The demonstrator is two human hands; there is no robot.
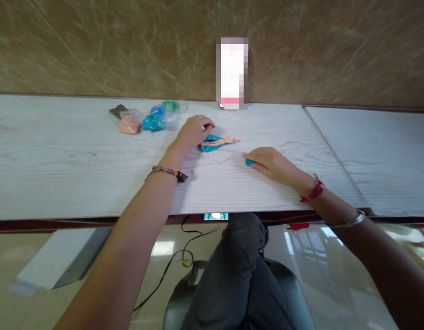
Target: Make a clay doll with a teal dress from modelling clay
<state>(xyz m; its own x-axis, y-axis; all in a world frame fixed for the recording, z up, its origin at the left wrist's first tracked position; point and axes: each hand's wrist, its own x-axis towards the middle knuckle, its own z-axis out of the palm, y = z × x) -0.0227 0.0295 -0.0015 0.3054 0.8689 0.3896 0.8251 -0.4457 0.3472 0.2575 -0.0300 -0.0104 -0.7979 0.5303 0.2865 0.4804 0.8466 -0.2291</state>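
Note:
A small clay figure (217,142) in peach and teal lies flat on the white wood-grain table. Its narrow peach end points right, and a teal band runs around its left part. Right beside its left end is my left hand (197,130), fingers curled but apart, with nothing visible in them; whether it touches the figure I cannot tell. My right hand (272,164), to the right and nearer the table's front edge, pinches a piece of teal clay (249,162) between thumb and fingers. Part of that piece is hidden by the fingers.
Clear bags of peach clay (130,123), teal clay (153,122) and green clay (170,106) sit at the back left, beside a dark brown packet (119,110). A blurred-out upright phone-like shape (232,73) leans on the marbled wall. A black cable (169,266) runs below the table.

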